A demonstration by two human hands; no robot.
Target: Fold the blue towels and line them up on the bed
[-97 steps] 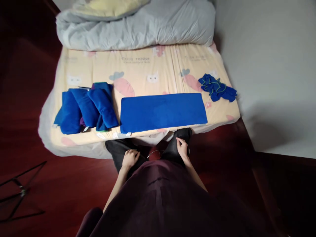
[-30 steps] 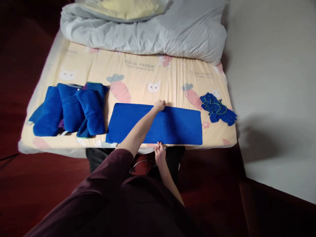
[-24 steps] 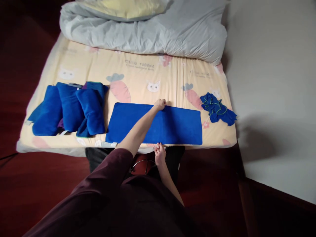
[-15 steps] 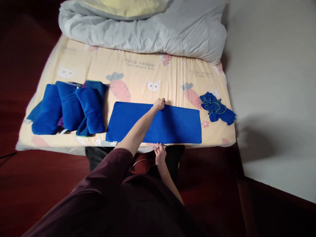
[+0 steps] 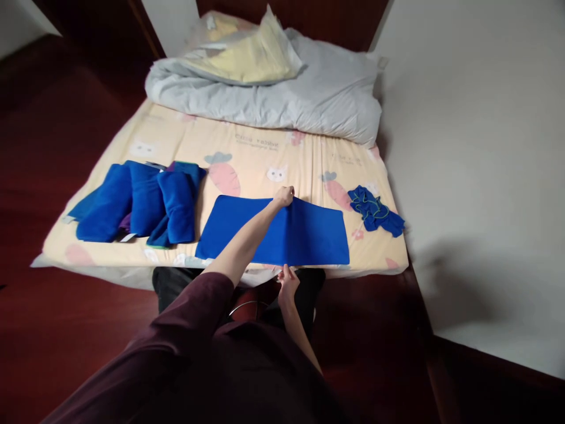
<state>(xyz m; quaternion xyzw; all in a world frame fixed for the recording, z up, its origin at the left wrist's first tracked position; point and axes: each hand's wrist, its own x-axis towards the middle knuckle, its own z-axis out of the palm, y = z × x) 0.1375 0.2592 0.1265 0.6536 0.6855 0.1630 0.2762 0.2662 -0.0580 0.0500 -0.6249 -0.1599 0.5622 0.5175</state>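
A blue towel lies spread as a long strip along the near edge of the bed. My left hand reaches across it and pinches the far edge near the middle, where the cloth is raised into a ridge. At the near edge, directly opposite, my right hand has its thumb and fingers closed on the hem. To the left lie several folded blue towels, overlapping, with purple cloth and white tags showing among them. A crumpled blue cloth with green edging sits at the right.
The bed has a cream sheet printed with carrots and cat faces. A grey quilt is bunched at its far end, with a yellow pillow on top. A pale wall stands close on the right.
The view has tilted up, showing more of the bed's far end. Between my two hands, the towel's middle has risen into a sharper fold. Both hands keep their grip.
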